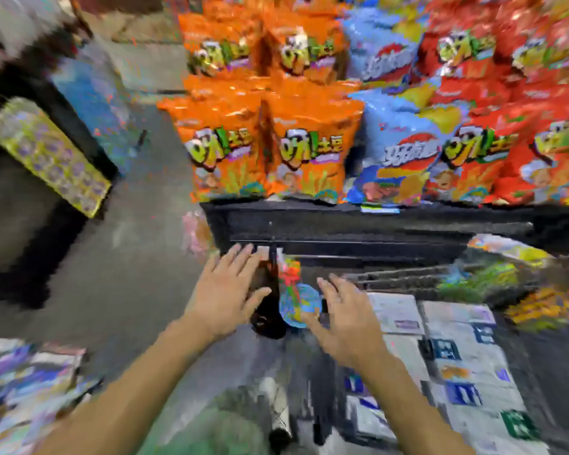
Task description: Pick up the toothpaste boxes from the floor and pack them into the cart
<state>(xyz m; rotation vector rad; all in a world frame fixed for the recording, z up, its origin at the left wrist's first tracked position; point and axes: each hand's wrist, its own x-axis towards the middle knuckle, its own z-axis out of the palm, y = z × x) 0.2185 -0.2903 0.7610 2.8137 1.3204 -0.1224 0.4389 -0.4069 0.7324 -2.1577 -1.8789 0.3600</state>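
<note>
Below snack shelves, white toothpaste boxes lie beside the spread right hand; left hand spread too.

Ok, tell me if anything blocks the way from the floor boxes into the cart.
Nothing visible does. The boxes lie at lower left; bare floor separates them from the cart, whose top is open. Blur hides detail.

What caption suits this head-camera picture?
Both hands, left and right, reach open toward a cart below snack bags.
</note>
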